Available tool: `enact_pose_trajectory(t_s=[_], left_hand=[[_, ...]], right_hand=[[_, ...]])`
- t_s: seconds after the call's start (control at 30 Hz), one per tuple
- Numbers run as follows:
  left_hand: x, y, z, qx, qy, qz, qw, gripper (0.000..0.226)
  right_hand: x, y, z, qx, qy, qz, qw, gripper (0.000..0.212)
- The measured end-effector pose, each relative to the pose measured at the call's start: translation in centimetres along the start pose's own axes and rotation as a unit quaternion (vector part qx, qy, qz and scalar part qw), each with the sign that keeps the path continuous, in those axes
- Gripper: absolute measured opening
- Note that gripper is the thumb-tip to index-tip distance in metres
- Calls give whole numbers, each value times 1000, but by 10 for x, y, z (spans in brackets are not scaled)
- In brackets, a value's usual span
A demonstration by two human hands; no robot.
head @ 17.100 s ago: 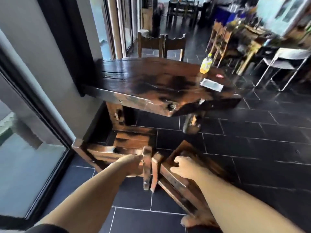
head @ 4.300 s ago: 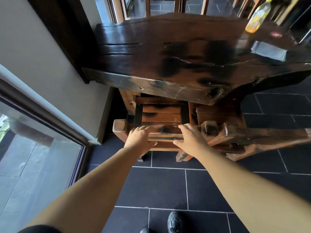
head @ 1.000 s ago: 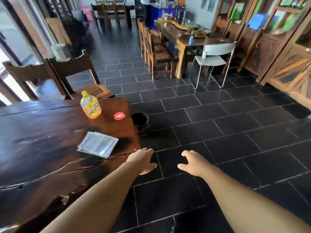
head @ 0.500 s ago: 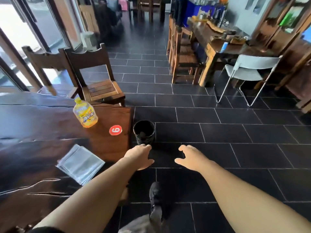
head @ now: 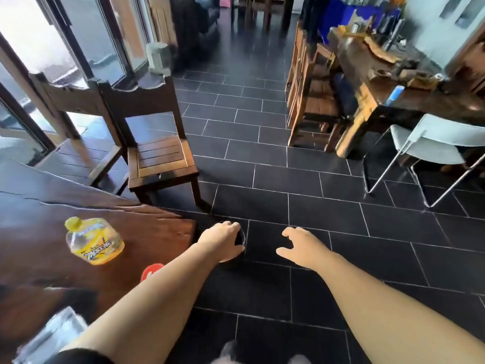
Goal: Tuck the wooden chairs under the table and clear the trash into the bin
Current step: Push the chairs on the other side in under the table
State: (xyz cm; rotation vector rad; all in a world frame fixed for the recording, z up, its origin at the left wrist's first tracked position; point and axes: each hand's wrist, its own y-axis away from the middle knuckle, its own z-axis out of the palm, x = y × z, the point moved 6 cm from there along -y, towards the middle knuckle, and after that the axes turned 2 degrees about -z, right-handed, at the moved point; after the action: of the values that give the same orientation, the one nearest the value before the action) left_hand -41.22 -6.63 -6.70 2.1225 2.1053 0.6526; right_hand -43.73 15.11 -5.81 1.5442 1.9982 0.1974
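The dark wooden table (head: 39, 206) fills the lower left. On it stand a yellow drink bottle (head: 95, 244) and, at the bottom left edge, a blurred grey wrapper (head: 49, 334). A small black bin (head: 242, 239) stands on the floor at the table's corner, mostly hidden behind my left hand (head: 220, 241), whose fingers curl downward in front of it and hold nothing. My right hand (head: 299, 246) hovers open over the tiles to the right. Two wooden chairs (head: 160, 158) (head: 76, 153) stand pulled out beyond the table's far end.
A round red number sticker (head: 151, 270) lies on the table beside my left forearm. At the right are a white metal-frame chair (head: 435, 145) and another wooden table (head: 393, 82) with its chairs. Glass doors line the left wall. Dark floor tiles (head: 301, 179) stretch ahead.
I have moved forward along the table's side. The bottle and wrapper have slid toward me in view, and my left hand now overlaps the bin. Both hands stay empty.
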Motion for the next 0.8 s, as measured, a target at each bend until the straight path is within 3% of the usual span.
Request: enact_pose_trajectory(t_s=[0.5,0.8], left_hand=[[48,-302,-91,26,28,-99,994,58],[40,-420,-154,56,33,-144,988,49]], right_hand=[[94,-305,-195,-28,49,-86,995,58],[89,-442,-288,-49,72,-133,987,58]])
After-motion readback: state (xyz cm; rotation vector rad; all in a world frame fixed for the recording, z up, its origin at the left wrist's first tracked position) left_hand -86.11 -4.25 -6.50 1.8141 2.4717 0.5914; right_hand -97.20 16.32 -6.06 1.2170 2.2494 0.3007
